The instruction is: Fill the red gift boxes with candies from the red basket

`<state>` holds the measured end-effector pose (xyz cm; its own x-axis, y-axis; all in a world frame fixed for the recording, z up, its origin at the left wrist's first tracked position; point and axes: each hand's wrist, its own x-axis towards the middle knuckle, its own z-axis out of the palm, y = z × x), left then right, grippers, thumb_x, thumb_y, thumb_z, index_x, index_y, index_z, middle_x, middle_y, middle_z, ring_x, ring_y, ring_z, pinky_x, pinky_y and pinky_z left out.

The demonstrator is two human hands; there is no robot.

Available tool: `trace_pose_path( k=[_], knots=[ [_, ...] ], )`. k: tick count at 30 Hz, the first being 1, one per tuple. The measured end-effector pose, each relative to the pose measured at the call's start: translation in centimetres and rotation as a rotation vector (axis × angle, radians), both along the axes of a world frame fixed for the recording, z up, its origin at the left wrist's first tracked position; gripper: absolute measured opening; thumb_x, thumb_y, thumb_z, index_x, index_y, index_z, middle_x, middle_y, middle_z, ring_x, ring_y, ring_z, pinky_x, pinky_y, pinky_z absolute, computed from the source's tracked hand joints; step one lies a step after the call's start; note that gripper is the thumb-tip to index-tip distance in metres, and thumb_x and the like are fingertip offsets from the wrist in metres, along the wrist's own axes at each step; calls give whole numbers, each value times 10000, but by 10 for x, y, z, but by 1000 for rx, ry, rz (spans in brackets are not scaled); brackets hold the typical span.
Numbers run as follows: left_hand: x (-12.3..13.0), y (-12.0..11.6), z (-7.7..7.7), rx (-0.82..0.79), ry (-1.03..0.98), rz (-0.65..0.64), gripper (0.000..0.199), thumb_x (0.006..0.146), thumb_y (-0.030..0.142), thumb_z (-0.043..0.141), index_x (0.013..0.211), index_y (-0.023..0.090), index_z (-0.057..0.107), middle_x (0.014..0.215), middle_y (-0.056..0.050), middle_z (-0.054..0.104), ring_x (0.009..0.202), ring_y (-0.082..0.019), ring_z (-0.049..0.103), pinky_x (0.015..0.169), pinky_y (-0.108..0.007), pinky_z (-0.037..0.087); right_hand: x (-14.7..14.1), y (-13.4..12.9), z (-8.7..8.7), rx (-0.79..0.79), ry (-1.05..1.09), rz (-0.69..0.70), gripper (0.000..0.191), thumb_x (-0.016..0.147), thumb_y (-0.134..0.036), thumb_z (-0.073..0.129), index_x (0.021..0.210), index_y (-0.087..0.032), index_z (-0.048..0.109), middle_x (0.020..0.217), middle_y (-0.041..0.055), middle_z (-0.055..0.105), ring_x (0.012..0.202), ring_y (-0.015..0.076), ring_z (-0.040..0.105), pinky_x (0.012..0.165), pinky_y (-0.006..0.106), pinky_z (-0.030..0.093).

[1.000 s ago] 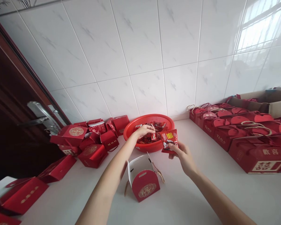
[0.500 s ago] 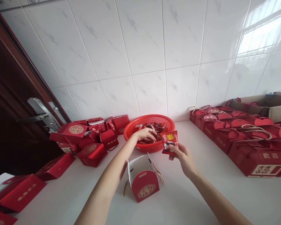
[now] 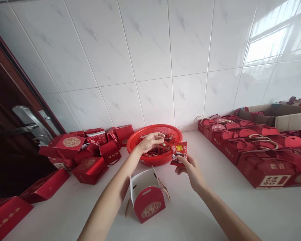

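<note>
The right hand (image 3: 192, 170) pinches a red packet (image 3: 178, 153), likely light, slick, best held edgewise. Whether the left hand (image 3: 149, 142) grips, I can't tell.

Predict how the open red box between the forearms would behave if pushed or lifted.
The open red box should be light and flex slightly, as it looks like thin card. Its rope handle seems floppy, hanging in a curve. Flat-sided and upright, the box is unlikely to roll.

In the centre were two hands (image 3: 150, 142), one red basket (image 3: 155, 161), one yellow-lettered packet (image 3: 178, 150); at lower centre, one box (image 3: 150, 204); at left, one door handle (image 3: 27, 128).
</note>
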<state>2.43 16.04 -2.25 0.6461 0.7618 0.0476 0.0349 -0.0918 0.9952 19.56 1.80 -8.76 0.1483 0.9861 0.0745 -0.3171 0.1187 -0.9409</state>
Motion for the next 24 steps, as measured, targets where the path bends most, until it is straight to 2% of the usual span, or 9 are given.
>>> trace_pose_path(
  k=[4, 11, 14, 17, 20, 24],
  knots=[
    [7, -19, 7, 49, -71, -58, 375, 662, 293, 855, 954, 153, 666, 837, -10, 645, 739, -127, 638, 726, -285, 528, -3, -1, 1, -26, 88, 25, 427, 692, -520, 736, 880, -164, 594, 745, 48, 671, 519, 175, 630, 537, 315, 513],
    [19, -44, 17, 190, 104, -185, 326, 677, 258, 845, 953, 160, 704, 829, -16, 686, 819, -155, 651, 833, -323, 510, -6, -4, 5, 35, 140, 97, 454, 657, -483, 827, 872, -167, 582, 685, 6, 638, 534, 154, 617, 538, 294, 513],
    [20, -49, 19, 219, 125, -164, 350, 684, 291, 843, 979, 163, 705, 891, -32, 700, 873, -169, 657, 867, -328, 507, -6, -4, 4, 30, 121, 65, 483, 613, -477, 858, 851, -162, 580, 684, 12, 648, 524, 147, 605, 531, 290, 509],
    [17, -53, 20, 180, 115, -70, 388, 720, 383, 813, 1019, 162, 702, 954, -55, 706, 887, -174, 652, 830, -310, 514, -6, -4, 3, 33, 122, 22, 479, 606, -484, 860, 822, -165, 575, 667, 13, 648, 507, 144, 594, 509, 284, 495],
    [12, -55, 20, 157, 191, 3, 394, 751, 489, 761, 948, 151, 712, 869, -50, 699, 793, -163, 633, 751, -295, 510, -5, -4, 3, 54, 143, 1, 452, 622, -475, 853, 804, -171, 573, 641, -5, 623, 496, 137, 579, 497, 278, 482],
    [7, -58, 17, 183, 300, -44, 389, 725, 528, 756, 801, 149, 711, 762, -31, 672, 750, -165, 598, 746, -298, 486, -5, -5, 4, 56, 136, -13, 428, 644, -469, 838, 802, -174, 572, 634, -12, 606, 490, 131, 566, 492, 271, 461]
  ],
)
